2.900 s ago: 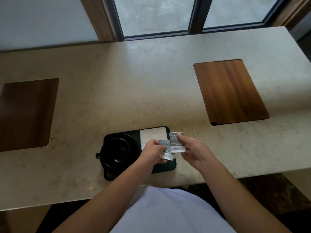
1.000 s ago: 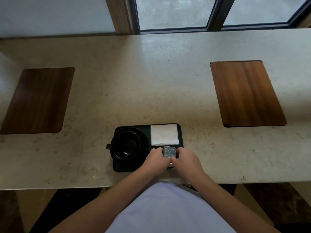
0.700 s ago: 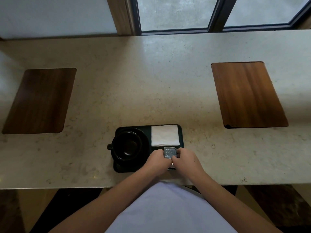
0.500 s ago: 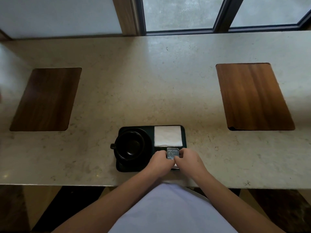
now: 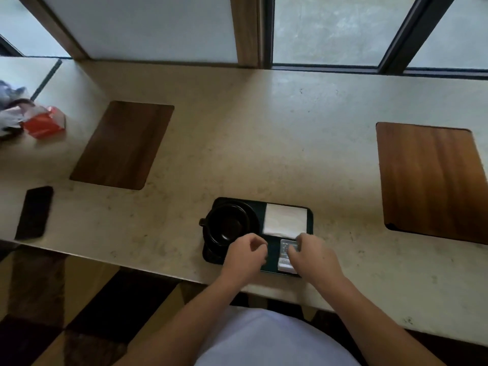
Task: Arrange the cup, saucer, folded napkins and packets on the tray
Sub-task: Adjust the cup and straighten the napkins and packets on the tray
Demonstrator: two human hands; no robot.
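Note:
A dark tray (image 5: 260,207) lies near the counter's front edge. On its left half a black cup (image 5: 227,224) stands on a black saucer (image 5: 253,216). A folded white napkin (image 5: 285,220) fills the tray's back right part. Silver packets (image 5: 285,256) lie stacked in front of the napkin. My right hand (image 5: 315,258) pinches the packets at their right side, its fingertips curled over them. My left hand (image 5: 245,257) hovers over the tray's front middle, just left of the packets, with loosely curled fingers that hold nothing.
Two wooden inlays sit in the stone counter, one at the left (image 5: 124,145) and one at the right (image 5: 430,180). A dark phone (image 5: 34,212) lies at the far left, and red packaging (image 5: 43,125) lies behind it. Windows line the back.
My left hand has let go of the packets and moved slightly left. The packets now rest on the tray under my right fingers. The view has swung left.

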